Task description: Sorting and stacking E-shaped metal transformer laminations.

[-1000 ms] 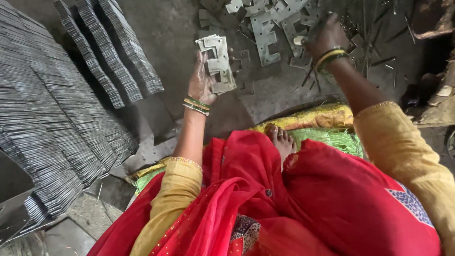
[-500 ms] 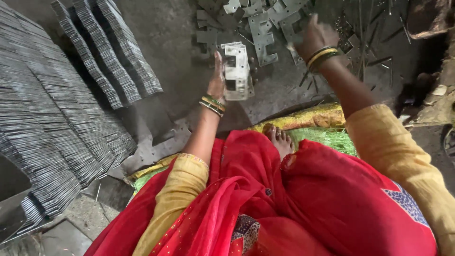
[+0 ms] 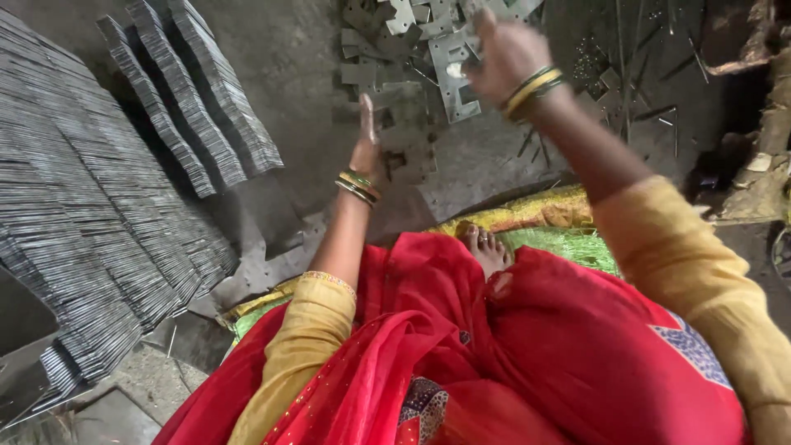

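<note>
Several long rows of stacked thin grey metal plates [image 3: 91, 214] are lying well left of the left hand [image 3: 368, 148]. Loose grey punched sheet-metal brackets [image 3: 395, 41] are piling just beyond both hands. Right hand [image 3: 504, 58] is gripping one flat grey cut-out bracket [image 3: 451, 78]. Left hand is hovering open, fingers straight, holding nothing, just left of that bracket.
</note>
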